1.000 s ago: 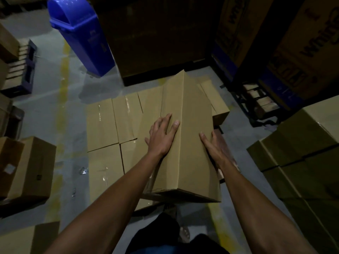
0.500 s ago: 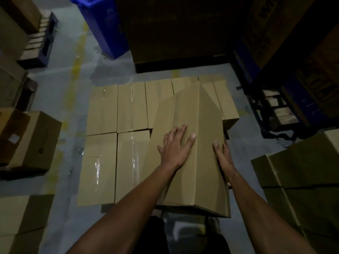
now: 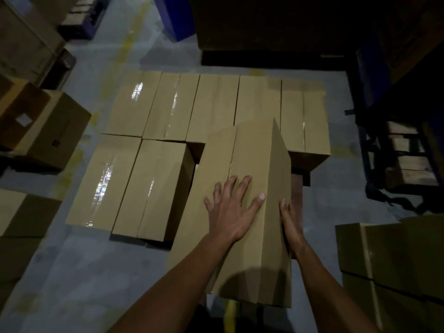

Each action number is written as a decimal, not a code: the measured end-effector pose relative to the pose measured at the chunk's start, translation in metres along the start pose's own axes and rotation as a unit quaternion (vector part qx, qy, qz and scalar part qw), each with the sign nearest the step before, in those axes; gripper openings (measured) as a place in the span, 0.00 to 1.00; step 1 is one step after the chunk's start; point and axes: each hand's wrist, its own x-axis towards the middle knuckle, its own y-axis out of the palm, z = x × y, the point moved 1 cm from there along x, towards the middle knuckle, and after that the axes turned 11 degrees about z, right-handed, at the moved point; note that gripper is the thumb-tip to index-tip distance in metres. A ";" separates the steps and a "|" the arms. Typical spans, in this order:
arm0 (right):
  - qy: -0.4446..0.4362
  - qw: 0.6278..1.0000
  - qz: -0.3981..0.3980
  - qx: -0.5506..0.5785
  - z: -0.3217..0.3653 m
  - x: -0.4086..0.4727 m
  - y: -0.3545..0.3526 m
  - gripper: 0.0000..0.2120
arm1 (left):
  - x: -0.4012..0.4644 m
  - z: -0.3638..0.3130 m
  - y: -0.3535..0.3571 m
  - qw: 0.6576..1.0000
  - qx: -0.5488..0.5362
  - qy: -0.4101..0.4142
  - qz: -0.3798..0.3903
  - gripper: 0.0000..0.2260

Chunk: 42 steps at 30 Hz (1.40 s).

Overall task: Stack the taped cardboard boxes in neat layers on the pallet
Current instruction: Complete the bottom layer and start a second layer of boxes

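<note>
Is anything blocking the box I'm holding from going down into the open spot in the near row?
Nothing visible blocks it. The held box tilts over the gap beside the near-row box, left hand flat on top, right hand against its side.

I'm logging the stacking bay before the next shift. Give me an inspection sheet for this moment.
Surface: grey concrete floor with worn yellow paint marks.
Job's things: seven taped boxes in one layer, five behind, two in front; a tilted box over the gap at front right; pallet edge just visible.
Clutter: loose boxes at left, stacked boxes at right.
Hands: left hand flat on the tilted box's top; right hand flat against its right side.
Cables: nothing seen.
Surroundings: blue bin, dark stacks behind, empty pallets at right.
</note>
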 end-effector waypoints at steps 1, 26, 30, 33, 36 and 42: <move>0.009 1.000 0.008 0.008 -0.007 0.007 -0.003 0.42 | 0.005 0.005 0.011 1.000 0.004 -0.006 -0.005 0.33; 0.048 0.993 0.101 0.049 -0.205 0.268 0.058 0.23 | 0.193 0.226 0.197 0.990 0.122 -0.016 -0.070 0.32; 0.031 0.991 0.126 0.036 -0.208 0.285 0.074 0.36 | 0.200 0.255 0.236 0.991 0.134 -0.008 -0.016 0.31; 0.025 0.993 0.110 -0.017 -0.200 0.288 0.086 0.44 | 0.200 0.266 0.247 0.993 0.120 0.003 -0.020 0.29; 0.005 0.997 0.052 -0.053 -0.193 0.282 0.093 0.44 | 0.193 0.276 0.236 0.991 0.131 0.013 -0.028 0.29; 0.017 0.993 -0.019 -0.118 -0.210 0.258 0.106 0.47 | 0.167 0.334 0.180 0.972 0.100 -0.184 -0.107 0.39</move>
